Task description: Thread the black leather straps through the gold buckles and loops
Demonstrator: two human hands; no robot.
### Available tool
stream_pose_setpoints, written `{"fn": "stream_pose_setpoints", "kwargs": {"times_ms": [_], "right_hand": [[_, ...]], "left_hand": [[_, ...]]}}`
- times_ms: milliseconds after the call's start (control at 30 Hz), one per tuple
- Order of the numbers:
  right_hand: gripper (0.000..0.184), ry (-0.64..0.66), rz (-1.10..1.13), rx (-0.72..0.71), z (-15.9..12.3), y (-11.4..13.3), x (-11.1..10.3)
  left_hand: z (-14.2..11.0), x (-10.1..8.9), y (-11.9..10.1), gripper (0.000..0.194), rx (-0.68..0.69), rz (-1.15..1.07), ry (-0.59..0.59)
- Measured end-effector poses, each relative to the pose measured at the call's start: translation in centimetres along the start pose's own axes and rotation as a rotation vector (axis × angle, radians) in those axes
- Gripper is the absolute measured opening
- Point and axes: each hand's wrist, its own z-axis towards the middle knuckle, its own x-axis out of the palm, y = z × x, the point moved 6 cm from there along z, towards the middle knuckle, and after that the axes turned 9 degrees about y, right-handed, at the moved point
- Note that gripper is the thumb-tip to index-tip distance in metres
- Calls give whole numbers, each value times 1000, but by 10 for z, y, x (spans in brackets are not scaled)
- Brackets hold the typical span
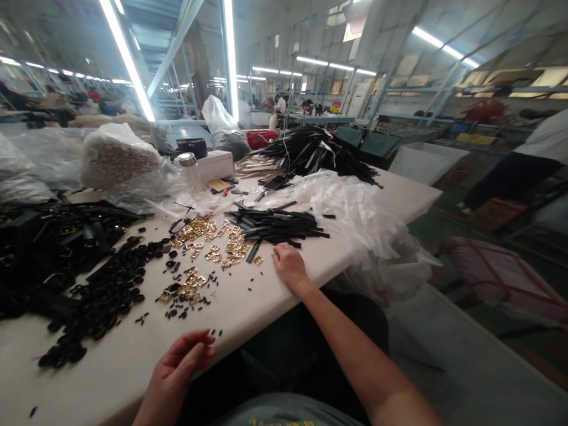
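Low at the table's front edge, my left hand (180, 367) is closed, thumb and fingertips brought together. Anything pinched there is too small to make out. Two or three tiny black pieces (216, 332) lie just beyond its fingertips. My right hand (289, 267) rests farther along the edge, its fingers curled down at the near side of a pile of black straps (279, 223). What those fingers hold, if anything, is hidden. Left of it are loose gold-coloured buckles (233, 245), with a second cluster of gold buckles (190, 284) among small black bits.
Black ring-like loops (104, 290) and a heap of black belts (53, 248) cover the table's left side. Clear plastic sheeting (359, 201) drapes over the right edge. Behind stand a bottle (189, 168), a white box (216, 165) and a bigger strap bundle (310, 148).
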Motion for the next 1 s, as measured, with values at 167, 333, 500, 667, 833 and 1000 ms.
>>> {"fn": "stream_pose_setpoints", "kwargs": {"times_ms": [167,333,500,667,833,1000], "right_hand": [[29,43,-2,-72,14,-5,9],[44,80,23,-43,59,2,20],[53,124,84,-49,97,12,27],[56,207,160,-217,105,55,42],[58,238,217,-332,98,118,62],[58,267,256,-436,89,172,74]], "left_hand": [[3,-3,6,42,19,112,58],[1,-2,4,42,32,157,47],[3,-3,6,42,26,169,74],[3,-4,10,43,12,182,76],[2,-2,8,41,15,177,66],[2,0,4,44,-5,184,48]]}}
